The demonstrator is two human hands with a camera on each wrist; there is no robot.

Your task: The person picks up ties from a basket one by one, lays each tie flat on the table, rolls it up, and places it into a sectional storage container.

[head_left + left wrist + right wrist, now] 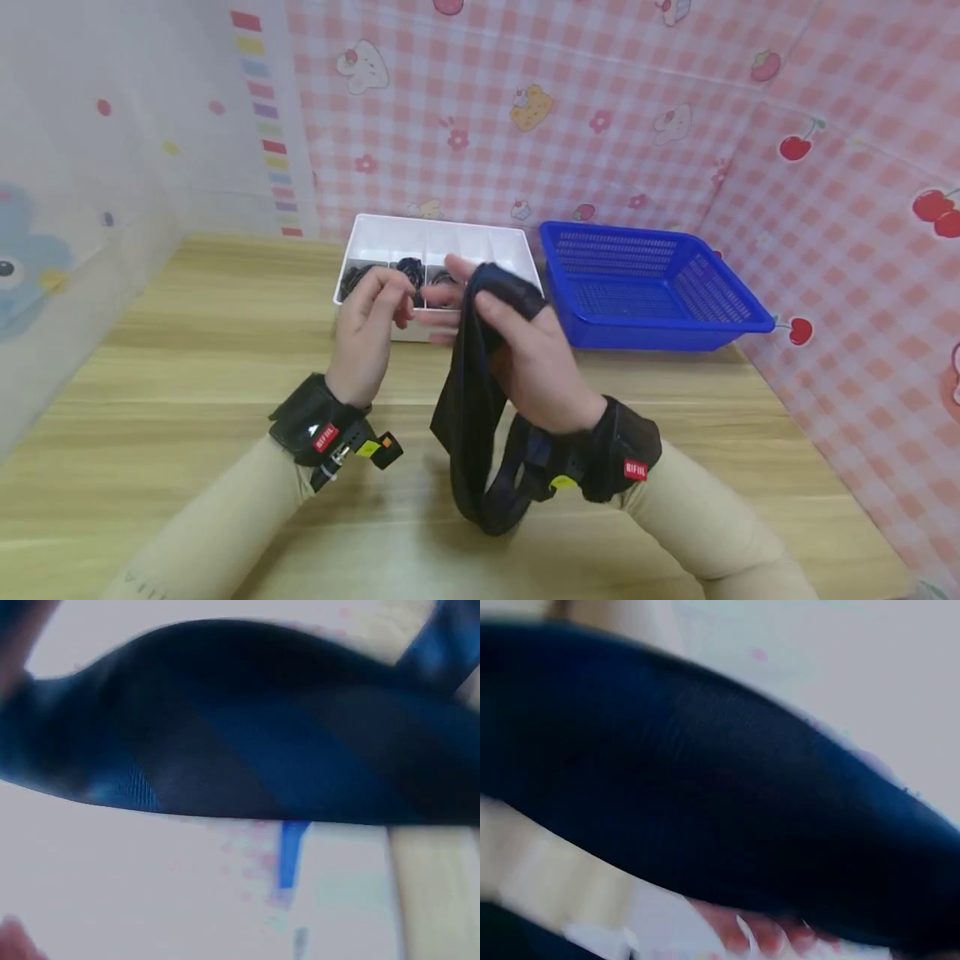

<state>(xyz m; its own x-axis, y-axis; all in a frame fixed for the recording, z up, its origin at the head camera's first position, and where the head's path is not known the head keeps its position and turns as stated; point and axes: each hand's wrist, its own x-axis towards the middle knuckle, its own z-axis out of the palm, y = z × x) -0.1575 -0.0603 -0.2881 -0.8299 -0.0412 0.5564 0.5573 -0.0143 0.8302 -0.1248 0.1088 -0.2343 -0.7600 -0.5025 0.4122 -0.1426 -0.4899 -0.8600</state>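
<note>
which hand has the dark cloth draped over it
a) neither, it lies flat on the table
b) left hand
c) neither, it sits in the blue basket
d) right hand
d: in the head view the dark cloth hangs over the fingers of the right hand, while the left hand is beside it with fingers curled, and the blue basket holds nothing that shows.

Beige sleeves (225, 508), black red-tagged wrist straps (318, 425).
</note>
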